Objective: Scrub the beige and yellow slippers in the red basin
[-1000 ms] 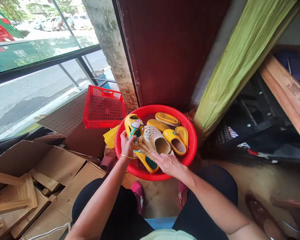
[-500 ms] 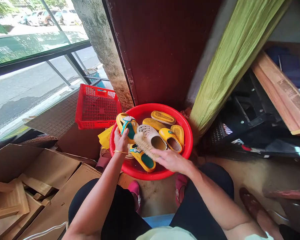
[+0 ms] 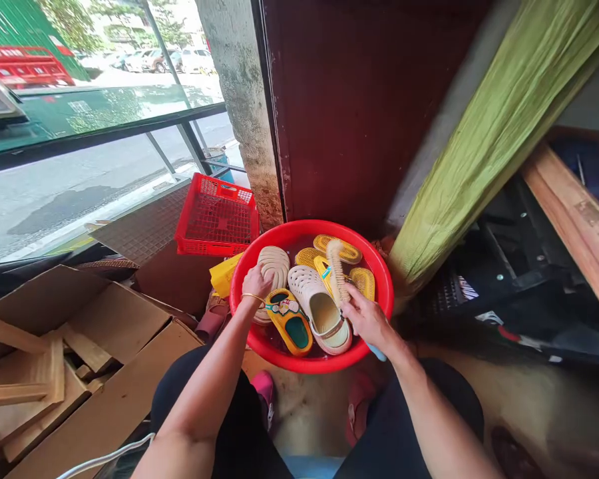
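Cramped corner beside a street-facing glass pane (image 3: 130, 110), well to the left beyond the red basin (image 3: 299, 363). Dark maroon panel (image 3: 359, 113) straight behind the basin; rough concrete pillar (image 3: 239, 86) behind and left of it. Long green curtain (image 3: 469, 146) slanting down to just right of the basin. Open cardboard box (image 3: 94, 416) with loose wood pieces (image 3: 20, 396), near side, left of the basin. Red plastic crate (image 3: 219, 249), just beyond the basin's left rim.

Inside the basin: large pale clog (image 3: 307, 286), opening up, at the middle; cream clog (image 3: 275, 261), sole up, toward the left rim; yellow clog (image 3: 288, 320) with green insole and cartoon trim, opening up, toward the near left rim; several yellow soles (image 3: 363, 283), face up, toward the back and right.

Left hand (image 3: 257, 285) over the basin's left side, beside the cream clog, fingers bent; whether gripping the clog or merely touching, cannot tell. Right hand (image 3: 369, 319) over the basin's right side, fingers wrapped around a scrub brush (image 3: 336, 273), bristle end raised above the yellow footwear, blue handle tip reaching the near right rim. Thin gold bangle (image 3: 253, 297) on the left wrist, above the basin's left side.
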`<control>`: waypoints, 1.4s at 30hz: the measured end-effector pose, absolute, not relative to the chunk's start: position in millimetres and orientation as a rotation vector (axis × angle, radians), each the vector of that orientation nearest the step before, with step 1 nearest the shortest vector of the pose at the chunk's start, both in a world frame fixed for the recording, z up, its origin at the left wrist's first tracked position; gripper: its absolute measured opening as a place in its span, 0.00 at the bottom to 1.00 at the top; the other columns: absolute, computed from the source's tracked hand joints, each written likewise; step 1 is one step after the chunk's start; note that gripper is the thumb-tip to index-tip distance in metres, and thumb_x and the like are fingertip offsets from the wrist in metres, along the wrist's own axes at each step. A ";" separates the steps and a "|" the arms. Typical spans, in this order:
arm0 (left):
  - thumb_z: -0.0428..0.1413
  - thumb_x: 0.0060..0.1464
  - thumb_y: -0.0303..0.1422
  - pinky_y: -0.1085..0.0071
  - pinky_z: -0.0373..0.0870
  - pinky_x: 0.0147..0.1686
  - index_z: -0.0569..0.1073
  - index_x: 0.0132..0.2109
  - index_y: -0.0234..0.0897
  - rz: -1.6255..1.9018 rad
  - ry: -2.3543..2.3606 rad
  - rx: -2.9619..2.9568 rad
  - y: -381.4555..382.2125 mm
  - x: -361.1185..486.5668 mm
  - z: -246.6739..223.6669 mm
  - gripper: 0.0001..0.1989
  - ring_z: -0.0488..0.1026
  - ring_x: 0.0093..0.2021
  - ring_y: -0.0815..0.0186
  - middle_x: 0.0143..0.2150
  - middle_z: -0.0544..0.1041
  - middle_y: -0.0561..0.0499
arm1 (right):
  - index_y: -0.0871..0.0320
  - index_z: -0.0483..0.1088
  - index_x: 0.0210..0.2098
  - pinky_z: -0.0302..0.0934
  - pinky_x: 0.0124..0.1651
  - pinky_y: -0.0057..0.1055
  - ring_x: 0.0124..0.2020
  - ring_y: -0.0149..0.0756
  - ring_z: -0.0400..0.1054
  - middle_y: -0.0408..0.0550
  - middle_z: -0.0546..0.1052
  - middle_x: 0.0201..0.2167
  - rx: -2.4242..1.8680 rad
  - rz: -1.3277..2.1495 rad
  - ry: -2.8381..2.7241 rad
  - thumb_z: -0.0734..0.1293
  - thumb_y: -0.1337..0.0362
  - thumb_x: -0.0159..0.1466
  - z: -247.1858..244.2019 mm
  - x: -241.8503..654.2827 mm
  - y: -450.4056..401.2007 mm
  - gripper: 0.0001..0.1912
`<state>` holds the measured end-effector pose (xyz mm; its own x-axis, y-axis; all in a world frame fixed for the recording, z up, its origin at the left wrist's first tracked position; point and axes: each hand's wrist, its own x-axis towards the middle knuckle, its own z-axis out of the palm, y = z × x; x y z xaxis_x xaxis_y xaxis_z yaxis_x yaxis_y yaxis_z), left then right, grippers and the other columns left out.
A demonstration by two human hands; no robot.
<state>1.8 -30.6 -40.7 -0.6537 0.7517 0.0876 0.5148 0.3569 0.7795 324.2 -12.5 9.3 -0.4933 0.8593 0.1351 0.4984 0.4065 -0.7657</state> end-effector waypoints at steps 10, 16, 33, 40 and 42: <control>0.63 0.51 0.46 0.56 0.69 0.52 0.58 0.68 0.27 0.585 2.564 1.037 -42.0 -0.2 -74.8 0.45 0.73 0.60 0.42 0.60 0.72 0.23 | 0.56 0.62 0.69 0.69 0.29 0.29 0.23 0.34 0.73 0.46 0.82 0.33 -1.094 1.383 -2.269 0.58 0.59 0.71 -24.3 246.2 -63.2 0.28; 0.59 0.54 0.50 0.58 0.71 0.48 0.77 0.47 0.37 0.603 2.492 1.094 -41.4 -24.8 -82.0 0.23 0.76 0.53 0.45 0.46 0.79 0.36 | 0.58 0.64 0.68 0.66 0.44 0.32 0.40 0.42 0.78 0.52 0.83 0.37 -1.165 0.996 -2.528 0.59 0.58 0.72 -28.4 252.8 -23.6 0.27; 0.61 0.50 0.29 0.48 0.56 0.68 0.72 0.64 0.43 1.169 2.383 1.482 -40.8 10.1 -40.9 0.33 0.54 0.72 0.43 0.73 0.56 0.40 | 0.55 0.68 0.64 0.67 0.28 0.32 0.20 0.37 0.71 0.46 0.80 0.29 -1.176 1.038 -2.243 0.59 0.49 0.68 -33.2 261.2 -8.1 0.30; 0.60 0.53 0.33 0.45 0.50 0.70 0.71 0.64 0.46 1.395 2.149 1.802 -44.8 32.6 -15.7 0.30 0.52 0.73 0.45 0.75 0.54 0.43 | 0.60 0.63 0.64 0.63 0.18 0.28 0.15 0.32 0.67 0.47 0.79 0.30 -1.244 1.226 -1.743 0.63 0.36 0.61 -15.4 268.5 -4.3 0.42; 0.59 0.55 0.34 0.45 0.50 0.70 0.71 0.64 0.45 1.439 2.082 1.842 -46.8 35.1 -5.1 0.29 0.52 0.73 0.45 0.75 0.53 0.42 | 0.60 0.64 0.61 0.62 0.17 0.27 0.15 0.31 0.67 0.46 0.79 0.30 -1.222 1.261 -1.648 0.66 0.35 0.59 -7.6 265.9 2.5 0.43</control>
